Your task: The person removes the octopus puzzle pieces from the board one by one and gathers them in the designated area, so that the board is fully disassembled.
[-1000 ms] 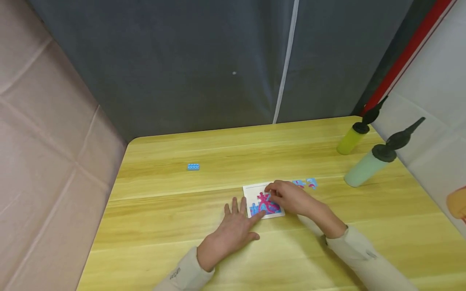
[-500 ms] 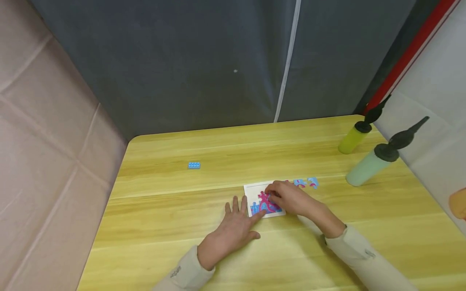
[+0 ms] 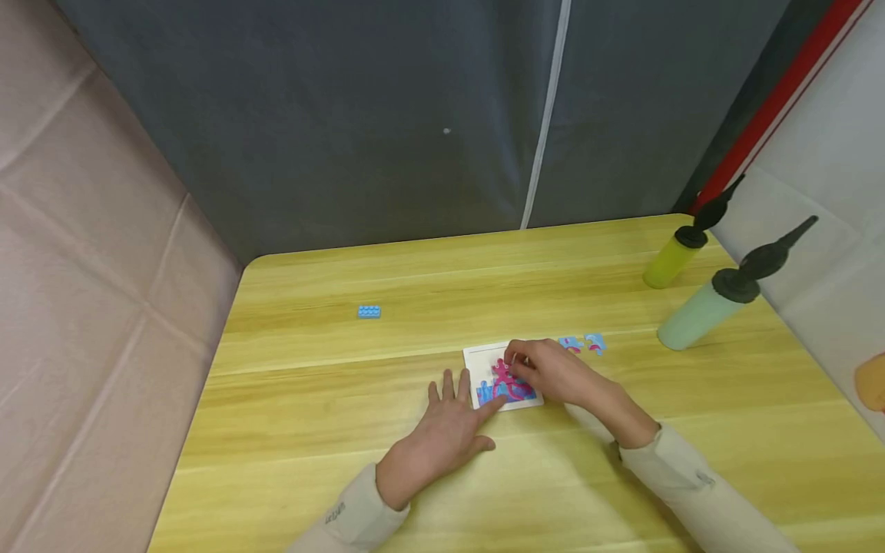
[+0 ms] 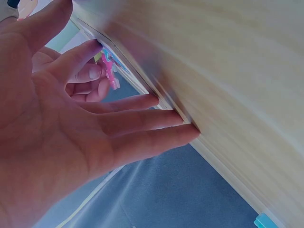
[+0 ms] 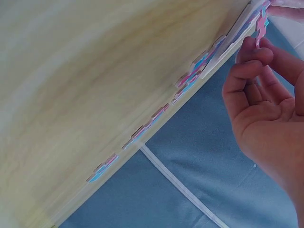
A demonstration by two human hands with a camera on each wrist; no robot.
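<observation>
The puzzle (image 3: 503,380) lies on the bench (image 3: 311,399). The left hand (image 3: 449,426) lies flat at its 9 o'clock side to keep it from sliding. The right hand (image 3: 549,372) pinches a piece (image 5: 260,29) over it, with loose pieces (image 3: 582,345) at 3 o'clock.

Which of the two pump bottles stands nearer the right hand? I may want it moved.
The pale green bottle, nearer the person than the yellow bottle, which stands further back, farther from the right hand.

Bare tabletop (image 3: 311,399) lies left of my left hand (image 3: 445,430); two bottles (image 3: 698,315) block the far right.
</observation>
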